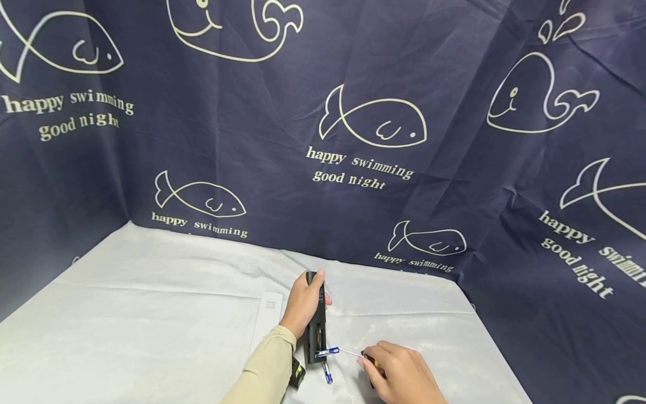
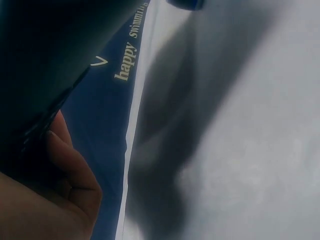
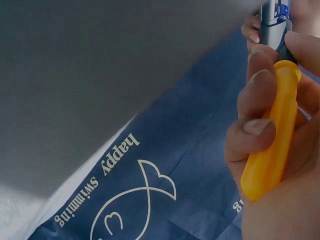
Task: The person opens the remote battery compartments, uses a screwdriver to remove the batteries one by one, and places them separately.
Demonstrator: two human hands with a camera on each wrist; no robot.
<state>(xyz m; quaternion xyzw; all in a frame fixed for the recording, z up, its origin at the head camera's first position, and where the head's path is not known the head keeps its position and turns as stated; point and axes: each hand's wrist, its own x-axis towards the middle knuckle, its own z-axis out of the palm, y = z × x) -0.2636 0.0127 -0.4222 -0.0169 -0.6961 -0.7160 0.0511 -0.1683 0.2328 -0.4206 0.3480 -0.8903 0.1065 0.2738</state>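
Note:
In the head view my left hand [image 1: 301,306] grips a black remote control [image 1: 317,320], with its battery compartment uncovered. A blue-and-white battery [image 1: 328,352] lies crosswise at the compartment's lower end. Another blue battery [image 1: 328,373] is just below the remote. My right hand [image 1: 401,367] holds a screwdriver, whose thin shaft [image 1: 350,352] reaches to the crosswise battery's right end. The right wrist view shows the fingers wrapped round its yellow handle [image 3: 275,135]. In the left wrist view the left fingers [image 2: 75,170] curl round the dark remote [image 2: 45,60], seen close up.
A white card or box [image 1: 268,314] with a printed code lies left of the remote, partly behind the left forearm. Below the left wrist is a black object [image 1: 296,375] with a yellow-green patch. White cloth [image 1: 166,336] covers the table; dark blue printed curtains [image 1: 282,123] surround it.

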